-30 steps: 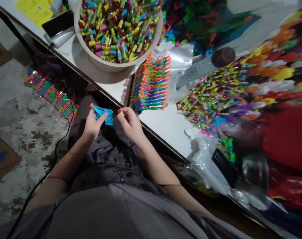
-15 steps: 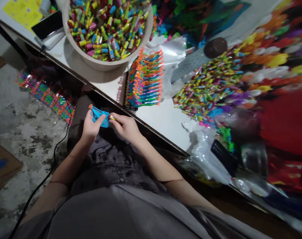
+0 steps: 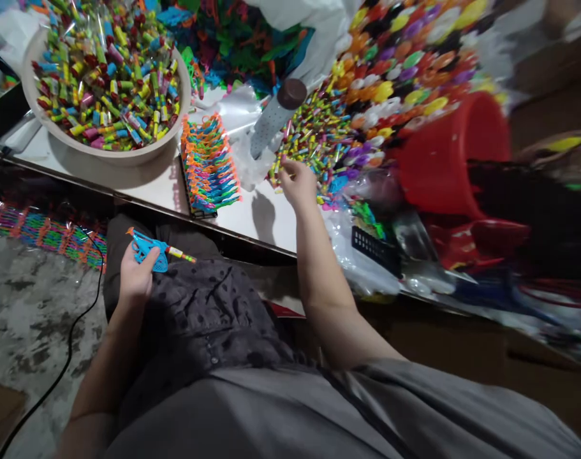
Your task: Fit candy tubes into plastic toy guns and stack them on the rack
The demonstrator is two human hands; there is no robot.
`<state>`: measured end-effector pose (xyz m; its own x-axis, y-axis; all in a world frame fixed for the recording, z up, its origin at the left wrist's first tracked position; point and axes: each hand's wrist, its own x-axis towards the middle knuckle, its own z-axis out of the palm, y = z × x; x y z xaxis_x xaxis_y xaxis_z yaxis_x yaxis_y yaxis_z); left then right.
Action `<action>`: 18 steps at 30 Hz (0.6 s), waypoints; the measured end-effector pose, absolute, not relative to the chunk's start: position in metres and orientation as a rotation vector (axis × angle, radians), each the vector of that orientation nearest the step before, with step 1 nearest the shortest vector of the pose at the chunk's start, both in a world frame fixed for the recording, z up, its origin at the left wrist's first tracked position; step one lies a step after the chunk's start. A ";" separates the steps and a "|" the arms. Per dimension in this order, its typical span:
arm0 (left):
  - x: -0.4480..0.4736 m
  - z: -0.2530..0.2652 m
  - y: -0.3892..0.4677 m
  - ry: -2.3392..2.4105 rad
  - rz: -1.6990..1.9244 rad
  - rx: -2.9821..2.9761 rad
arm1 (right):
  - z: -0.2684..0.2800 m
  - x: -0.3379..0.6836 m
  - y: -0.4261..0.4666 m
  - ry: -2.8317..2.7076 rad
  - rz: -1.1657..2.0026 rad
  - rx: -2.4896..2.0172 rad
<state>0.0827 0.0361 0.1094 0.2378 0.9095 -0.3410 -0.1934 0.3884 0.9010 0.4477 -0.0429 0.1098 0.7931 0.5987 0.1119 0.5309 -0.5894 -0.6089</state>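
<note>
Low over my lap, my left hand (image 3: 138, 268) is closed on a blue plastic toy (image 3: 149, 250) with openwork and an orange tip. From the toy's right side sticks out a small tube in red, white and yellow wrapping (image 3: 181, 254). My right hand (image 3: 300, 183) is stretched over the table, at the near left edge of a heap of small colourful wrapped tubes (image 3: 321, 137). Its thumb and fingers are bent together at the heap; whatever lies between them is too small to make out.
A round tub (image 3: 113, 155) of wrapped tubes stands at the left. Beside it, a black rack (image 3: 187, 191) holds a row of colourful plastic toys (image 3: 211, 166). A dotted grey cylinder with a brown top (image 3: 271, 121) and a red bucket (image 3: 433, 169) are further right.
My right hand has left the blue toy and moved right to the heap of tubes. The wrapped tube now sticks out of the toy in my left hand. The view has swung right.
</note>
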 end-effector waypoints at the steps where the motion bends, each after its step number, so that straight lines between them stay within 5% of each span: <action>1: 0.082 0.109 0.036 1.066 0.894 0.854 | 0.099 0.465 -0.042 -0.866 0.135 -2.432; 18: 0.088 0.123 0.045 1.441 0.715 0.892 | 0.053 0.543 -0.037 -0.517 -0.010 -2.729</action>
<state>0.0884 0.0454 0.1231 0.0325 0.8556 -0.5166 0.1060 0.5110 0.8530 0.5428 -0.0366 0.0526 0.9330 0.3523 0.0730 0.3548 -0.8676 -0.3485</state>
